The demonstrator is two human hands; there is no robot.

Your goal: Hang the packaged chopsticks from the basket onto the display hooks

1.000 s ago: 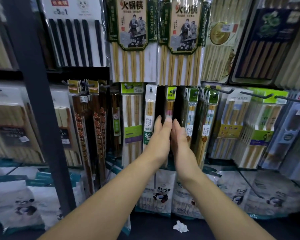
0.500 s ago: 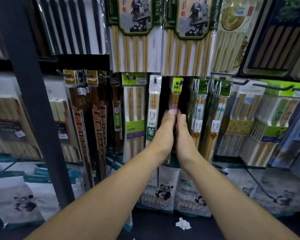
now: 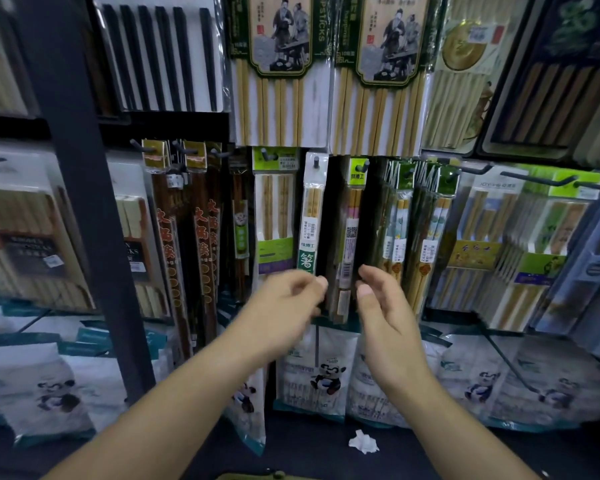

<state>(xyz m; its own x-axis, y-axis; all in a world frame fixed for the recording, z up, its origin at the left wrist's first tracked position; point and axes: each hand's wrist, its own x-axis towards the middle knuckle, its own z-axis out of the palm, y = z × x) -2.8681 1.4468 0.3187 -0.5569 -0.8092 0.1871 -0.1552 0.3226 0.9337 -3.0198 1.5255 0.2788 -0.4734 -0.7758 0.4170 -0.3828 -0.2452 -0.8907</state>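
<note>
Flanking the slim clear-plastic chopstick packet mid-frame, my left hand and right hand curl loosely, empty; I should confirm it hangs square.

- We see a dark metal post standing up on the left side of the rack, from its top edge down to the bottom shelf.
- White bags with a panda on them hang in a row along the bottom of the rack. More of them sit to the left of the post, but those look blurry.
- A small crumpled white paper lies on the dark bottom shelf, near its front edge, just below the middle panda bags.
- We see a bit of something olive green at the very bottom edge. We cannot tell what it is.
</note>
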